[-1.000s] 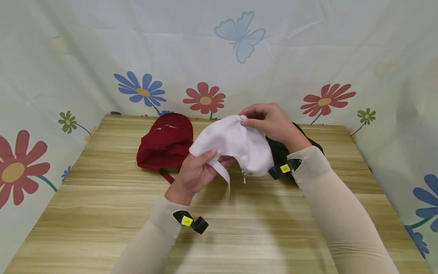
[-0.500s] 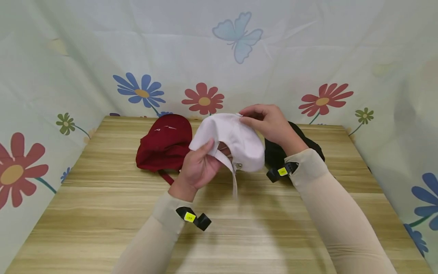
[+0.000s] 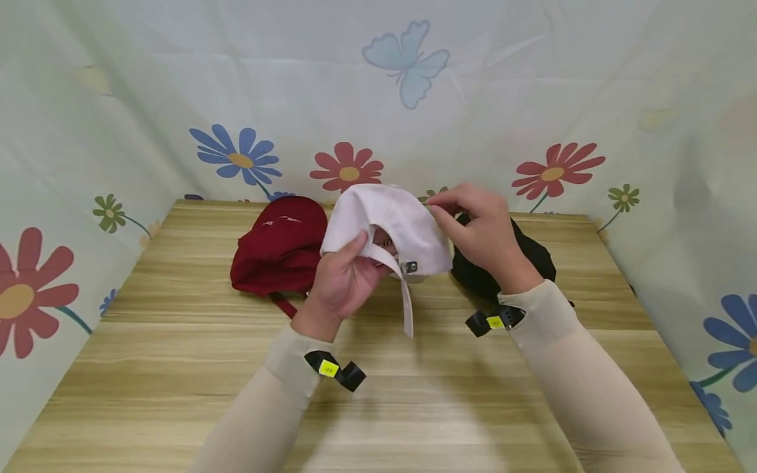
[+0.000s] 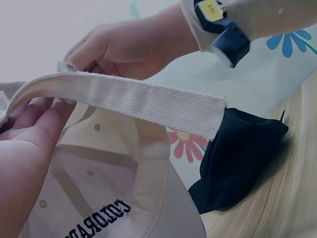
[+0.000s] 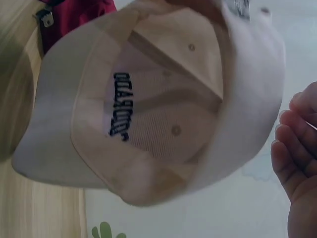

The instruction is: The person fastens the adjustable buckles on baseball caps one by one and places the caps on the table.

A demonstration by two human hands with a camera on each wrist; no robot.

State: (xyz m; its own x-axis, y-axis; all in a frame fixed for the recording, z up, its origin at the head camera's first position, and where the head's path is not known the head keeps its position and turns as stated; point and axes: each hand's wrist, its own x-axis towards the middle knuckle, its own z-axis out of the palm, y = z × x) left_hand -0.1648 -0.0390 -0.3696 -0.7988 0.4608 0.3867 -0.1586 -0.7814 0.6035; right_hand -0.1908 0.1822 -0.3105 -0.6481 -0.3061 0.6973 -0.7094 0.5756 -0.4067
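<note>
My left hand holds a white baseball cap above the table, thumb on the outside by the back opening. A loose strap hangs from the cap, and a metal buckle shows at the other side of the opening. Beside the crown is my right hand, its fingers loosely bent. The right wrist view shows a narrow gap between those fingertips and the cap. Dark lettering is visible inside the cap. The left fingers behind the strap are partly hidden.
A dark red cap lies on the wooden table to the left, its strap trailing forward. On the right, behind my right arm, lies a black cap. A flower-patterned cloth surrounds the table's back and sides.
The white cap has tilted and risen slightly, so its back opening, strap and buckle face me more. My right fingers have come away from its top and sit beside the crown.
</note>
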